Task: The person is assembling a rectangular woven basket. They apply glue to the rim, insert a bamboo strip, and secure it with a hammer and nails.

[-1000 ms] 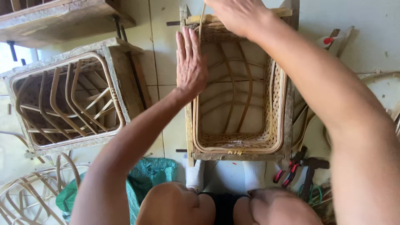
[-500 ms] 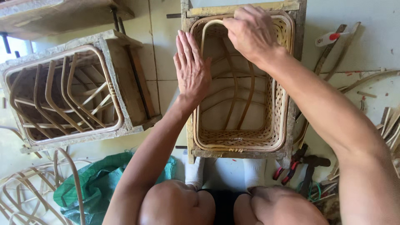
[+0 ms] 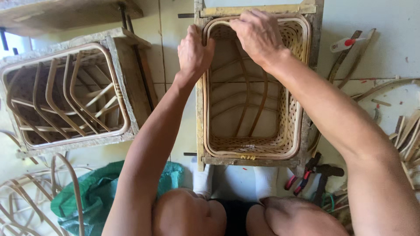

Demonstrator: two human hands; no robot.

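A woven rattan basket (image 3: 292,131) sits inside a rectangular wooden frame mould (image 3: 200,126) on the tiled floor in front of me. My left hand (image 3: 194,51) grips the basket's bent cane rim at the far left corner. My right hand (image 3: 258,36) presses fingers-down on the rim along the far edge, just right of the left hand. Curved cane ribs (image 3: 258,105) run across the basket's inside. My knees and white socks show below the frame.
A second wooden frame with a ribbed rattan basket (image 3: 65,94) stands at left. Red-handled pliers (image 3: 302,181) lie by the frame's near right corner. Loose cane strips (image 3: 407,131) and a red-tipped tool (image 3: 345,43) lie at right; a green bag (image 3: 98,192) and cane hoops lie lower left.
My left hand moved from lying flat on the left side to gripping the far left corner of the rim. The right hand shifted left along the far edge.
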